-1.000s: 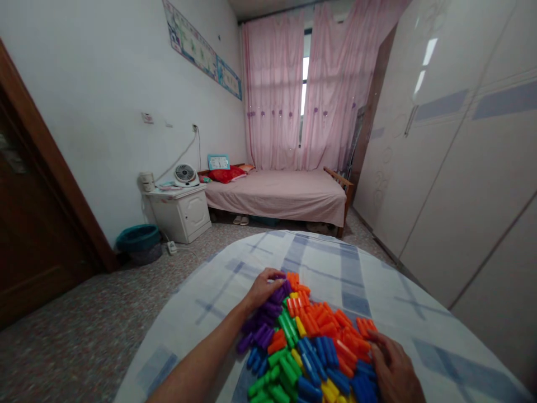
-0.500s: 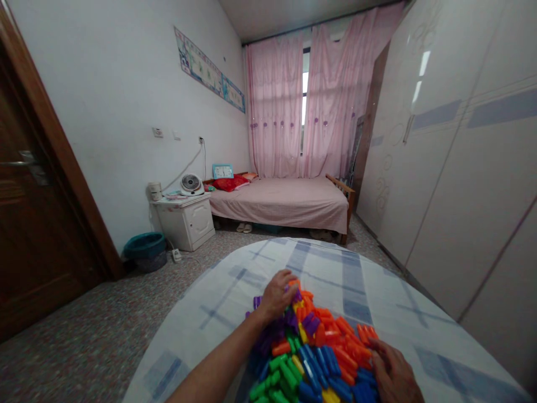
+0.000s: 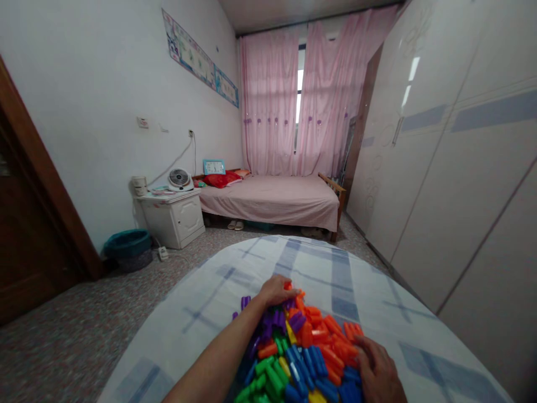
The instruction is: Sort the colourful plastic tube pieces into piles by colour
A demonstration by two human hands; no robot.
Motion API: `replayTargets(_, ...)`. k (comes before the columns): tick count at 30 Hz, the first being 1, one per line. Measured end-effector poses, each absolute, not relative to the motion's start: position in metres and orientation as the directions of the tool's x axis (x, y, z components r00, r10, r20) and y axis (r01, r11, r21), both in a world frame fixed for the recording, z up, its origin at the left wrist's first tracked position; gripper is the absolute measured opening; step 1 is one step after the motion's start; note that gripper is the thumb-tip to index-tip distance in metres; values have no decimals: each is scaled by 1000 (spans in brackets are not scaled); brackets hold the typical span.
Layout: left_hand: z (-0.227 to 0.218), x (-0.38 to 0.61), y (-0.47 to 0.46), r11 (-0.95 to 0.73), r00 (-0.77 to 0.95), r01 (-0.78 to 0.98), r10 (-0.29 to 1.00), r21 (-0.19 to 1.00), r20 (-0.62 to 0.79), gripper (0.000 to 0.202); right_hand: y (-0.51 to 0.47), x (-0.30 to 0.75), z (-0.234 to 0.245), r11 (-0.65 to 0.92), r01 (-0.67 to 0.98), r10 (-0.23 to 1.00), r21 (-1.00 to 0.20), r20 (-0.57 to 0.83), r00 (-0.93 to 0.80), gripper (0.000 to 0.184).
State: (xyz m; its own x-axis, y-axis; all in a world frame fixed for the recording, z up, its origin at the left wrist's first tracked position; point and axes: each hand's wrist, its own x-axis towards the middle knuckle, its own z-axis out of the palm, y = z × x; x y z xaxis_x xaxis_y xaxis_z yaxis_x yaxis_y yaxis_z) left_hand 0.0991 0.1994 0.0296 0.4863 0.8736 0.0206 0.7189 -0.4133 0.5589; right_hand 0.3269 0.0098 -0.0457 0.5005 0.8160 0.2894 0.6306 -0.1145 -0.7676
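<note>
A pile of plastic building pieces lies on the table, with purple pieces [image 3: 272,322] at the left, orange pieces [image 3: 325,333] at the right, and green pieces [image 3: 272,375] and blue pieces [image 3: 304,366] nearer me. My left hand [image 3: 277,290] reaches over the purple side to the far end of the pile. Its thumb and fingers close about an orange plastic piece [image 3: 288,285], partly hidden by the hand. At the right edge my right hand [image 3: 380,366] rests with fingers stretched out against the orange and blue pieces, thumb apart.
A white and blue checked cloth covers the round-edged table [image 3: 201,330]. Beyond stand a bed [image 3: 272,196], a white bedside cabinet [image 3: 172,221] with a fan [image 3: 180,178], and a teal-lined bin [image 3: 128,249]. A tall wardrobe [image 3: 440,168] lines the right side.
The view has turned slightly right, so the room and pile sit further left. My left hand's thumb now shows stretched beside the orange piece. My right hand stays against the pile's right edge.
</note>
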Motion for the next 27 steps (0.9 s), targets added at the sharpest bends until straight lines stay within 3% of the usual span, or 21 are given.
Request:
replayTargets(7,33,98,182,-472,584,643,811,604,12,56,3,310,-28,-118,684,788,-720,352,505,36)
replayTargets(13,51,98,132,-545,621,561,775,623,119,33,1,307,-24,-99,684,773,-723,376,510,34)
replayTargets(20,60,77,46,-786,774,389,562,481,292,24,0,306,-22,-92,682,780,-725,373,502,35)
replayTargets(23,54,54,22,-778,690,429,610,459,389,28,0,305,-21,-90,680,774,-727,379,508,35)
replayTargets(27,26,9,16,-497,263,733,836,465,481,44,1,304,-22,-78,683,763,-726,397,510,35)
